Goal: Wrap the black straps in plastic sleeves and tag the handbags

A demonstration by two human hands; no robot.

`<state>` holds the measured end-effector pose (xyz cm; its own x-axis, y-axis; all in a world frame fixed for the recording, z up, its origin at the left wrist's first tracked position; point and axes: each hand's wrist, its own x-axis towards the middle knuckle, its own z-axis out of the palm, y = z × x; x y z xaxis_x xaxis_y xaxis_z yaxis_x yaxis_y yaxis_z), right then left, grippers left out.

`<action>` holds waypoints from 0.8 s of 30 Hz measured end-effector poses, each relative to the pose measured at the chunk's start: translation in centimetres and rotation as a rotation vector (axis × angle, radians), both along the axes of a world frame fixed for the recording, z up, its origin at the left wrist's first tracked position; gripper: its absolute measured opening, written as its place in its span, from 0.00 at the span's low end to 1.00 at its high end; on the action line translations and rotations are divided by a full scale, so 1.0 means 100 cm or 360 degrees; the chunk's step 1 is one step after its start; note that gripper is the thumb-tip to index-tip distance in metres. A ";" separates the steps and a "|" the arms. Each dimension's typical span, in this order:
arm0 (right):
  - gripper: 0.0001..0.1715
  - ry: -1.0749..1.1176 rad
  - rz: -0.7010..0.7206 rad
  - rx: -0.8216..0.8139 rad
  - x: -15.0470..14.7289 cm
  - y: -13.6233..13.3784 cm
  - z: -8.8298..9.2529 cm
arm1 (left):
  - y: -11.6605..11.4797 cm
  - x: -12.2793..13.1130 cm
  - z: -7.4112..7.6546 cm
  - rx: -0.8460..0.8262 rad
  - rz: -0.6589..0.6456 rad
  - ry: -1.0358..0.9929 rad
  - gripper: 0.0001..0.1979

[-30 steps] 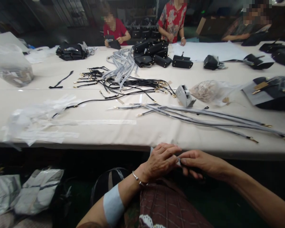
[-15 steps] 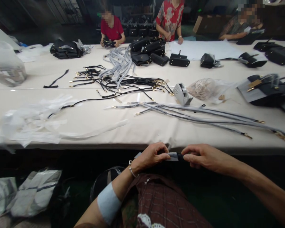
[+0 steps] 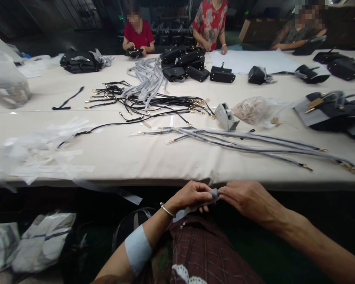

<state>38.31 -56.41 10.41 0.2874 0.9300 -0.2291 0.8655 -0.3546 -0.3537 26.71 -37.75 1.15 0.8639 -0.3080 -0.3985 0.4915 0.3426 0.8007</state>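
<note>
Just below the table's front edge, my left hand [image 3: 191,197] is closed on a strip of translucent plastic wrapping [image 3: 183,213], whose loose end hangs below the palm. My right hand [image 3: 247,199] pinches the dark end of a strap beside it, fingertips nearly touching the left ones. Most of this strap is hidden by my hands. On the table beyond lie several black straps in clear wrapping [image 3: 233,146] with gold clasps at their ends. Behind them is a heap of bare black straps [image 3: 162,103], with a bundle of wrapped straps [image 3: 149,77] partly over it.
A grey tape dispenser [image 3: 226,117] stands beside a bag of tan pieces [image 3: 250,109]. Loose plastic strips [image 3: 32,154] cover the table's left front. Black handbags [image 3: 183,63] are piled farther back, with people [image 3: 139,35] across the table. Packed bundles [image 3: 44,242] sit below left.
My right hand has moved left, close to my left hand, and turned over. The wrapping now hangs down under my left hand. A plastic strip has slipped over the table's front edge.
</note>
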 end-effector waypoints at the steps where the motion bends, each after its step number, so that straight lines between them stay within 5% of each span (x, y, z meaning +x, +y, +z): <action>1: 0.17 -0.0014 0.0017 -0.0004 -0.002 0.002 -0.001 | -0.002 0.000 0.001 -0.0046 0.0022 -0.0006 0.22; 3: 0.16 0.0045 -0.0094 -0.0017 -0.002 0.005 0.001 | -0.006 -0.002 0.003 0.0028 0.0099 -0.0063 0.21; 8: 0.21 0.0811 -0.0553 -0.0391 0.021 -0.006 0.010 | -0.004 -0.006 0.007 0.0943 0.0337 -0.0658 0.11; 11: 0.22 0.1236 -0.0626 -0.0513 0.038 -0.022 0.011 | 0.006 -0.009 0.002 0.1065 0.0339 -0.0792 0.11; 18: 0.26 0.1187 -0.0827 -0.0281 0.036 -0.023 0.011 | 0.014 -0.009 0.003 0.0391 0.0250 -0.0299 0.13; 24: 0.18 0.0941 -0.0468 -0.0159 0.015 -0.006 0.018 | 0.004 0.003 -0.001 -0.0320 0.0040 0.0001 0.23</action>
